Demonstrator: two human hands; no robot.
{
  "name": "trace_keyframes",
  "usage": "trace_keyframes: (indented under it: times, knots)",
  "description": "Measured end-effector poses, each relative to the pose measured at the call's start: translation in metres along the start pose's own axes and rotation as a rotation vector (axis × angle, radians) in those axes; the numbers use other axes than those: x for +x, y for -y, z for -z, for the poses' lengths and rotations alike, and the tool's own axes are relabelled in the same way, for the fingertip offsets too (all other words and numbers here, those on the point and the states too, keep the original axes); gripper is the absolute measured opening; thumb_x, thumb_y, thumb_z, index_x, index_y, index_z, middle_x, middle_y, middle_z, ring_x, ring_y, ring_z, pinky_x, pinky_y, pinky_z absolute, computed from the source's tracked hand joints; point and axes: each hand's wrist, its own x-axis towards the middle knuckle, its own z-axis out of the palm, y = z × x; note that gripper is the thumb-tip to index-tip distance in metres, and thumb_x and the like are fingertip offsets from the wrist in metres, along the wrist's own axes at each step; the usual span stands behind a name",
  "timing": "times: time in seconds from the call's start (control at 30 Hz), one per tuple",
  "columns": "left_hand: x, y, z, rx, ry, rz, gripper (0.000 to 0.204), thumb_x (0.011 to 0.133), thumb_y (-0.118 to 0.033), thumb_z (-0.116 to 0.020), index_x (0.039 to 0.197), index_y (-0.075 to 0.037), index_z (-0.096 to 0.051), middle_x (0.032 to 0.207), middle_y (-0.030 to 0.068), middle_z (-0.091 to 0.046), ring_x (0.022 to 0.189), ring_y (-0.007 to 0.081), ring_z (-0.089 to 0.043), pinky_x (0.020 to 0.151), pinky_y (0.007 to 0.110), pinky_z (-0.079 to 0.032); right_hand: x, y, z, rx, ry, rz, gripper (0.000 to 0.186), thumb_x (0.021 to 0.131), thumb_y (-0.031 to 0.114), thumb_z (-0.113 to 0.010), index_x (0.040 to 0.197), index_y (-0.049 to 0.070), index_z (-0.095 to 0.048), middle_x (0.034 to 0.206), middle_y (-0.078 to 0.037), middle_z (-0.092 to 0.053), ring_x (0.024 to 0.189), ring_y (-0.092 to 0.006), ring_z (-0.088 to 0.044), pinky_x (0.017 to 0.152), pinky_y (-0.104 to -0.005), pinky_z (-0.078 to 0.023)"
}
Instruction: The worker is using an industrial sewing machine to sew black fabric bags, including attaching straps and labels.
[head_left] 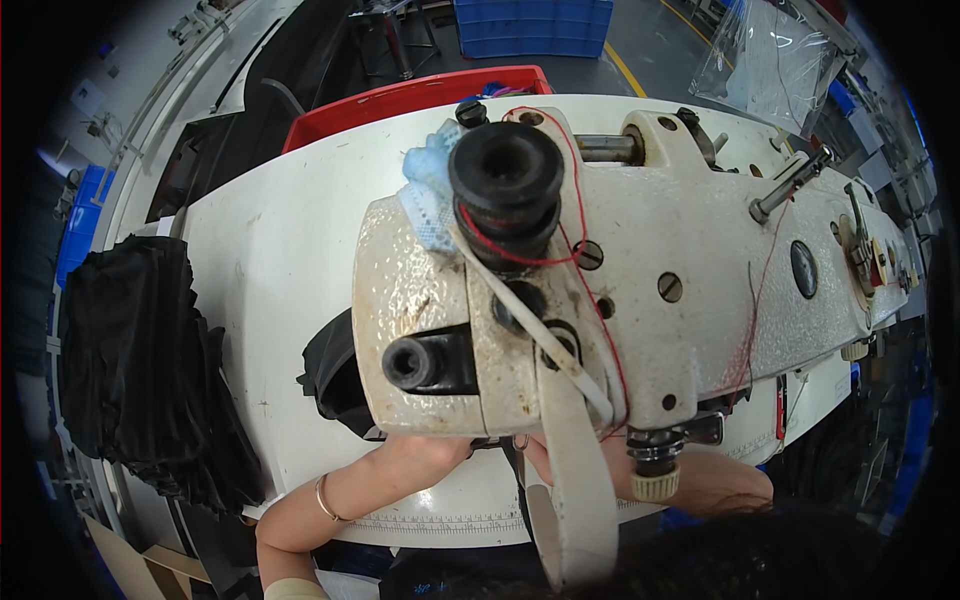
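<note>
Below the head of a white sewing machine [640,220], my two hands are close together, partly covered by it. My left hand [440,456] is curled closed; its fingertips are hidden under the machine. My right hand [538,462] shows only in part behind a hanging off-white band [580,490], and most of its fingers are out of sight. Between the hands a narrow black strip [522,490] hangs toward the table edge. Black fabric [335,370] pokes out left of the machine head, near my left hand. What the hands grip is hidden.
A thick stack of black fabric pieces [130,370] lies at the table's left. Red thread [612,350] and a white cord [530,325] run over the machine, with a blue cloth [428,185] tucked by its black knob. Behind stand a red bin [400,98] and blue crate [535,28].
</note>
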Motion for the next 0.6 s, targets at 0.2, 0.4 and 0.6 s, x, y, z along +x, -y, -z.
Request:
trace_keyframes:
  times: [0.2, 0.4, 0.6]
  knots:
    - [-0.001, 0.0, -0.001, -0.027, -0.008, 0.021, 0.032, 0.075, -0.016, -0.073, 0.106, -0.006, -0.069, 0.09, 0.0156, -0.068, 0.069, 0.0299, -0.068, 0.059, 0.037, -0.055, -0.004, -0.004, -0.002, 0.032, 0.004, -0.027, 0.037, 0.079, 0.02, -0.066, 0.113, 0.006, -0.06, 0.097, -0.016, -0.067, 0.093, -0.0309, -0.067, 0.082, -0.0381, -0.052]
    - [-0.002, -0.002, -0.001, -0.114, -0.007, 0.02, 0.036, 0.059, -0.002, -0.068, 0.095, 0.001, -0.069, 0.093, 0.0161, -0.065, 0.085, 0.033, -0.064, 0.076, 0.044, -0.052, -0.003, -0.013, -0.013, -0.05, -0.092, -0.02, 0.036, 0.079, 0.02, -0.066, 0.113, 0.007, -0.06, 0.097, -0.015, -0.068, 0.094, -0.0294, -0.067, 0.083, -0.0377, -0.052]
    - [0.0, -0.001, 0.001, -0.013, 0.005, 0.025, 0.028, 0.074, -0.015, -0.073, 0.1, -0.003, -0.069, 0.083, 0.016, -0.068, 0.068, 0.0317, -0.067, 0.063, 0.04, -0.056, -0.002, -0.008, -0.007, -0.057, -0.031, -0.029, 0.032, 0.08, 0.019, -0.065, 0.109, 0.007, -0.062, 0.095, -0.016, -0.068, 0.091, -0.0307, -0.067, 0.081, -0.0383, -0.052]
